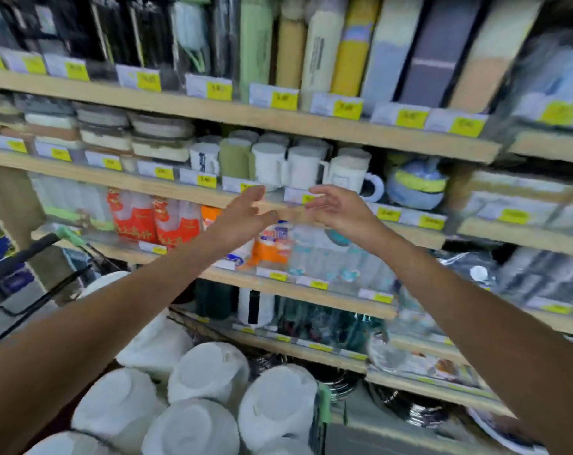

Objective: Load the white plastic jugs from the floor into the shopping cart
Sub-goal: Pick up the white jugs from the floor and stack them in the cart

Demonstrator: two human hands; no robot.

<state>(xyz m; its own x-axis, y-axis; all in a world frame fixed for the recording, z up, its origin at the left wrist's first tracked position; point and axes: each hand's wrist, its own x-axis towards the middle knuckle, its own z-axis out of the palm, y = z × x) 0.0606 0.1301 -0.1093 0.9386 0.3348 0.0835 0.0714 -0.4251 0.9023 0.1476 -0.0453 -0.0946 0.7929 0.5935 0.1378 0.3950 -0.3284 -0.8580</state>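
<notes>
Both arms reach forward at shelf height. The left hand (242, 213) and right hand (339, 210) are raised close together, palms facing each other, fingers (257, 193) loosely spread and holding nothing. The white jugs (209, 372) lie packed side by side low in the frame, below the left forearm, in the cart (322, 405), whose dark frame with a green clip shows beside them. Behind the hands, mugs (268, 164) line a wooden shelf (311, 126) with yellow price tags. The picture is blurred.
</notes>
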